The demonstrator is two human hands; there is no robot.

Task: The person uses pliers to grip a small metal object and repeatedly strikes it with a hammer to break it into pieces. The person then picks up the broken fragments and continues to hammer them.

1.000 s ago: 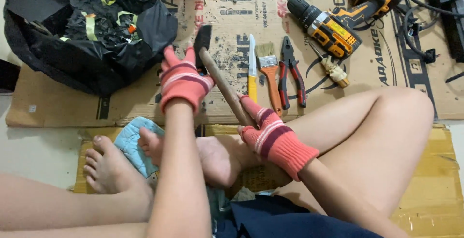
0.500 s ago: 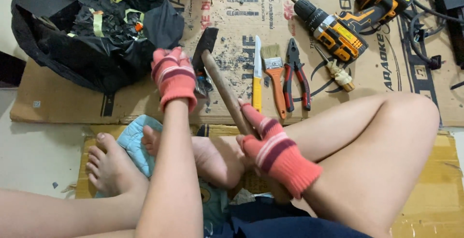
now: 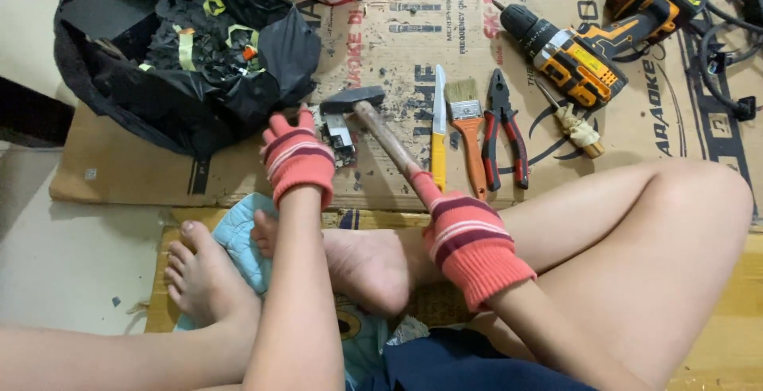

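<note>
Overhead, right hand (image 3: 465, 236) gripping hammer (image 3: 373, 121)

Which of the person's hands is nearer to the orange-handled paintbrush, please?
The right. The right hand, gripping the hammer handle, sits just below the paintbrush. The left hand is further off, beyond the hammer head, at a small broken part.

A pale, smooth floor (image 3: 71, 256) shows at the left. On it lies a flattened brown cardboard sheet (image 3: 143, 176) with dark printed lettering, scuffed and speckled with debris. Nearer, a yellowish wooden board (image 3: 715, 311) runs to the right edge. Light is even and soft.
</note>
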